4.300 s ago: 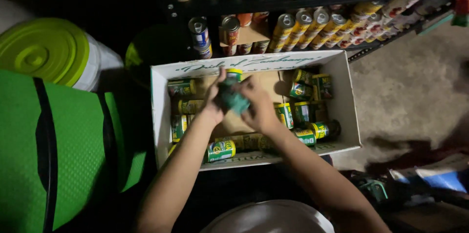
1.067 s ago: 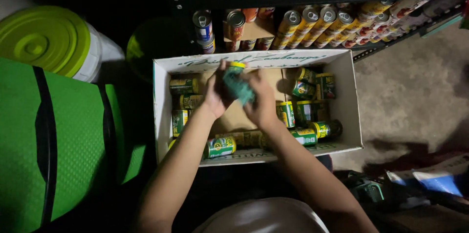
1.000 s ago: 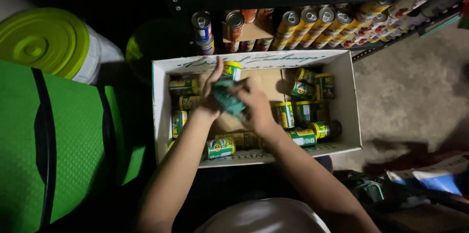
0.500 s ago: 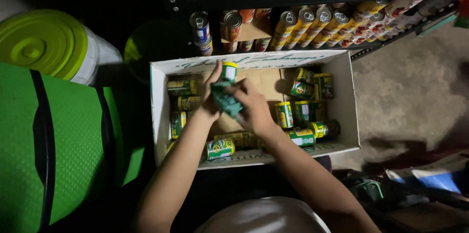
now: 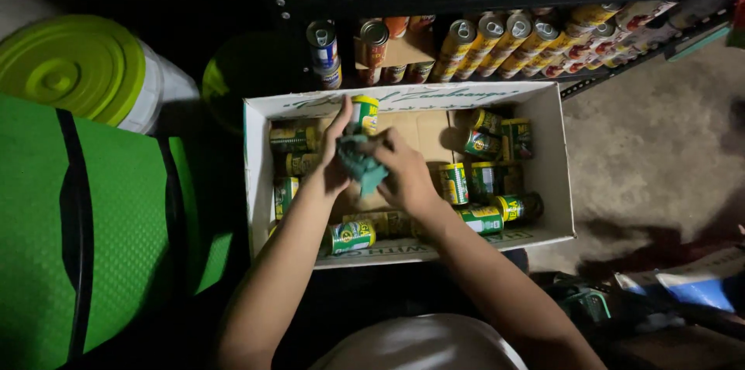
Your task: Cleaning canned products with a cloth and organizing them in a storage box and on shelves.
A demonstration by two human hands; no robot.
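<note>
Left hand (image 5: 335, 154) gripping a green-and-yellow can (image 5: 363, 115), holding it above the far side of the cardboard box (image 5: 556, 176) | right hand (image 5: 403, 172) clutching a teal cloth (image 5: 361, 164), pressing it against the can | more cans lying in the box | shelf cans (image 5: 497, 36) standing beyond.

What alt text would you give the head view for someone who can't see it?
Seen from above, the left hand holds a green-labelled can while the right hand presses a teal cloth against it, over an open cardboard box of similar cans. Shelves of cans stand behind, and a lime-lidded bucket sits to the left.
</note>
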